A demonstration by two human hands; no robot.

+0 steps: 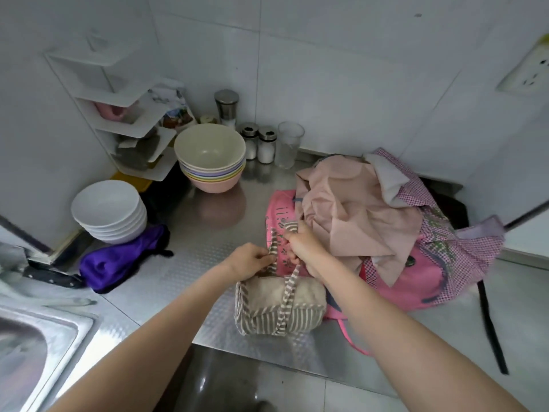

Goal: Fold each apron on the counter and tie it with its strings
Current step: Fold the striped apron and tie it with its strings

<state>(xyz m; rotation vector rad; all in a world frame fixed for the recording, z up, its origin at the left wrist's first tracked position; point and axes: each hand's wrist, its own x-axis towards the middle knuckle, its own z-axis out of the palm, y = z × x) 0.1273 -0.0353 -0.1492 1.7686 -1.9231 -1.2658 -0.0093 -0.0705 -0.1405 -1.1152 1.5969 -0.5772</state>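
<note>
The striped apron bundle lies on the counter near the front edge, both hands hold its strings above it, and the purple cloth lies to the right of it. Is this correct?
Not quite. In the head view the purple cloth lies to the left of the striped apron bundle, by the white bowls. The rest holds: left hand and right hand grip its strings.

A folded beige apron (279, 307) lies on the steel counter (214, 233), wrapped by its striped strings (289, 288). The left hand (249, 260) and right hand (303, 248) each pinch a string end just above it. Behind lies a heap of aprons (371, 215), with stacked bowls (212, 162) farther left.
</note>
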